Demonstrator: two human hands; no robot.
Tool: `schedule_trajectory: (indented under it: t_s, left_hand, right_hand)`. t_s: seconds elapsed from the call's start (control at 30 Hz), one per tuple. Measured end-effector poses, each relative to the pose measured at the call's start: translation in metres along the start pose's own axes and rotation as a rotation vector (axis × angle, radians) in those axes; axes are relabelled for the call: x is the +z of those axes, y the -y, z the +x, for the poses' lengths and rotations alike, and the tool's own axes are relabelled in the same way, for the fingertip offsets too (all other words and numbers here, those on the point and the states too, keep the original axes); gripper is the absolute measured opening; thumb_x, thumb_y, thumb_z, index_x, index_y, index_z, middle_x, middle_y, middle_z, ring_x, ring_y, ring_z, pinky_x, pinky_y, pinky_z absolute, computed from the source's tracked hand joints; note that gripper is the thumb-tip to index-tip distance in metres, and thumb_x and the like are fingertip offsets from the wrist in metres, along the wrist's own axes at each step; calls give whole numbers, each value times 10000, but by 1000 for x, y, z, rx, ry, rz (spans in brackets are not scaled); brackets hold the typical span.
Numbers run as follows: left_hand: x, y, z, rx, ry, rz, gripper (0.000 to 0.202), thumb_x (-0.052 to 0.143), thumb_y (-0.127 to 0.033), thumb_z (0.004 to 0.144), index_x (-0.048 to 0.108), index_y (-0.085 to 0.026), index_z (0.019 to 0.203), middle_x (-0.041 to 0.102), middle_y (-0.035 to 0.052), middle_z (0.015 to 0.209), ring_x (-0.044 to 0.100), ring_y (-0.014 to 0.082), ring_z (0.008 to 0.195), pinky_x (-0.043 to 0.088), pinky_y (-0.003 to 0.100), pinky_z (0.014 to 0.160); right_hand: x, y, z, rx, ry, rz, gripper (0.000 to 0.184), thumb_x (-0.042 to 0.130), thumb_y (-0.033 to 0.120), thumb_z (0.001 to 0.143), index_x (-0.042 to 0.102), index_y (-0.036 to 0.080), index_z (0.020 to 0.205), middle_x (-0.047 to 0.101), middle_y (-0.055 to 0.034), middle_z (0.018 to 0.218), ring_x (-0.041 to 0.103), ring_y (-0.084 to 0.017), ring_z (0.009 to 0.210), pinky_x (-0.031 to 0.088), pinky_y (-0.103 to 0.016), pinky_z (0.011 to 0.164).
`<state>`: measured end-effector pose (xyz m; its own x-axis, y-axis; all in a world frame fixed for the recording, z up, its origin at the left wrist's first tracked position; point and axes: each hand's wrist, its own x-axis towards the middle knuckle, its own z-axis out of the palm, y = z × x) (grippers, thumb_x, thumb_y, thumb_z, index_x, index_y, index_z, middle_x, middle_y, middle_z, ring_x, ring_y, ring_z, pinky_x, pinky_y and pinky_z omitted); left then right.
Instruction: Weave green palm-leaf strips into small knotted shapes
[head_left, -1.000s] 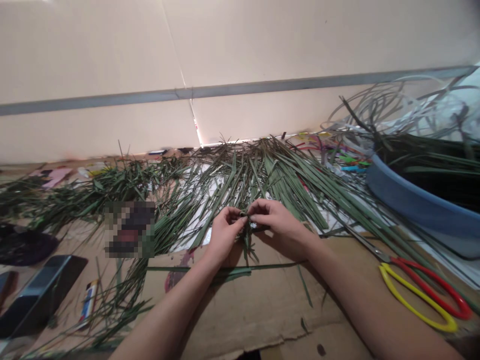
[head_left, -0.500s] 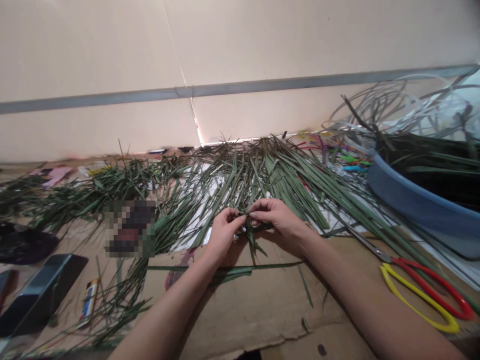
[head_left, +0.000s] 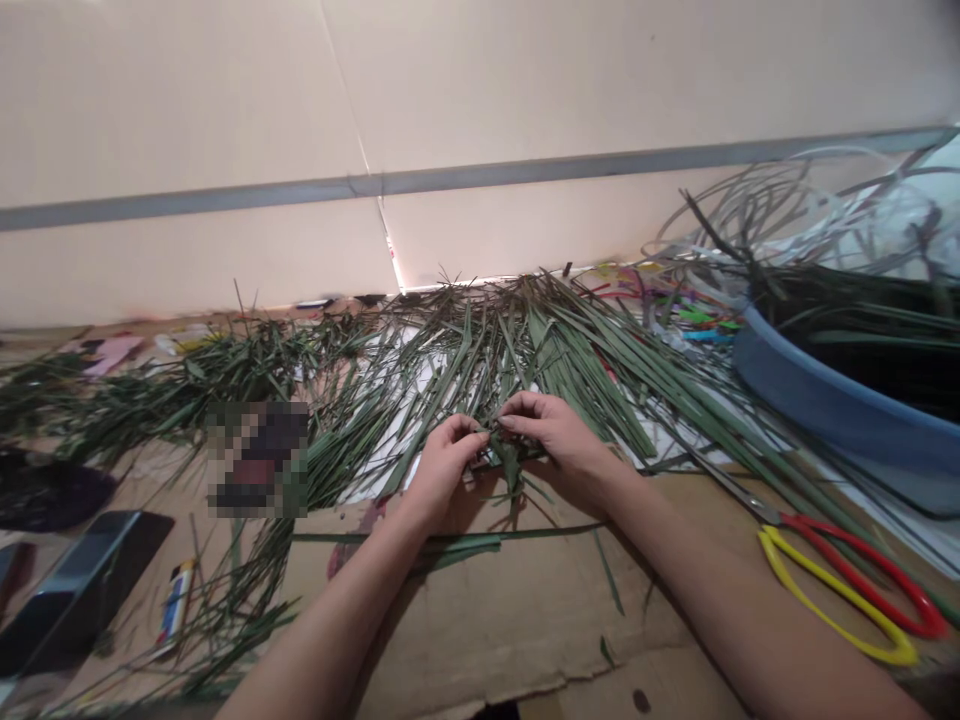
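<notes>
My left hand (head_left: 452,450) and my right hand (head_left: 551,428) meet in the middle, above the near edge of the strewn leaves. Both are closed, fingertips pinching a small piece made of green leaf strips (head_left: 511,462), with pointed ends hanging toward me. The fingers cover much of it, so its full shape is hidden. Behind the hands fan out many long green leaf strips (head_left: 592,370). One flat strip (head_left: 465,543) lies crosswise on the cardboard (head_left: 525,610) beneath my forearms.
Scissors (head_left: 847,570) with red and yellow handles lie at right, below a blue basin (head_left: 832,400) holding leaves. Pale coiled strips (head_left: 765,200) are behind it. At left are a lighter (head_left: 176,605), a dark phone-like slab (head_left: 86,575) and leaf piles (head_left: 225,375). A wall (head_left: 525,90) stands behind.
The hanging leaf ends under my fingers have turned and spread to the right. My fingertips have moved slightly apart. Everything else keeps its place, apart from a slight camera shift.
</notes>
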<state>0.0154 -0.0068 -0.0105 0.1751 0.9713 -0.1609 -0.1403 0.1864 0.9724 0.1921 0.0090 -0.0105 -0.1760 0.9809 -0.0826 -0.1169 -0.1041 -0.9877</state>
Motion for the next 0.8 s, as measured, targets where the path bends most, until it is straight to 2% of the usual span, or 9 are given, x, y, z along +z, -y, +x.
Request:
schedule_trajectory:
  t_s: [0.2, 0.27, 0.37, 0.53, 0.67, 0.8]
  left_hand:
    - [-3, 8, 7, 45, -41, 162, 144, 689, -291, 757, 595, -184, 740, 568, -26, 689, 500, 119, 650, 388, 230, 601]
    - [-2, 10, 8, 47, -58, 171, 137, 691, -276, 748, 597, -179, 726, 570, -23, 682, 507, 121, 653, 389, 232, 600]
    - [1, 11, 6, -19, -45, 68, 174, 732, -291, 727, 604, -173, 730, 567, -23, 667, 517, 116, 635, 403, 232, 598]
    - [4, 9, 2, -154, -30, -178, 292, 836, -330, 657, 613, -170, 756, 548, -31, 641, 529, 105, 615, 456, 232, 605]
    - [5, 4, 0, -212, -20, -241, 283, 833, -283, 630, 594, -175, 736, 523, -40, 610, 503, 97, 583, 468, 225, 568]
    - [5, 1, -1, -248, 2, -206, 224, 792, -259, 635, 599, -168, 702, 537, -24, 595, 495, 95, 542, 421, 197, 498]
  right_hand:
    - [0, 9, -3, -293, 6, -406, 31, 700, 240, 800, 723, 221, 789, 691, -24, 819, 607, -196, 798, 463, -335, 745]
    - [3, 10, -6, -332, 20, -465, 42, 683, 214, 808, 723, 222, 799, 698, -24, 819, 613, -194, 799, 467, -337, 760]
    - [5, 8, -8, -263, 29, -365, 39, 692, 223, 799, 709, 209, 831, 695, -19, 804, 620, -182, 760, 481, -327, 732]
    - [7, 4, -7, -150, 42, -160, 152, 728, 231, 747, 711, 195, 894, 710, -24, 834, 646, -182, 766, 500, -323, 712]
    - [7, 5, -7, -133, 47, -168, 99, 735, 214, 735, 721, 184, 828, 700, -19, 776, 634, -170, 722, 490, -315, 691]
    - [7, 7, -7, -142, 55, -226, 74, 739, 224, 741, 716, 183, 798, 690, -16, 747, 623, -170, 708, 479, -308, 668]
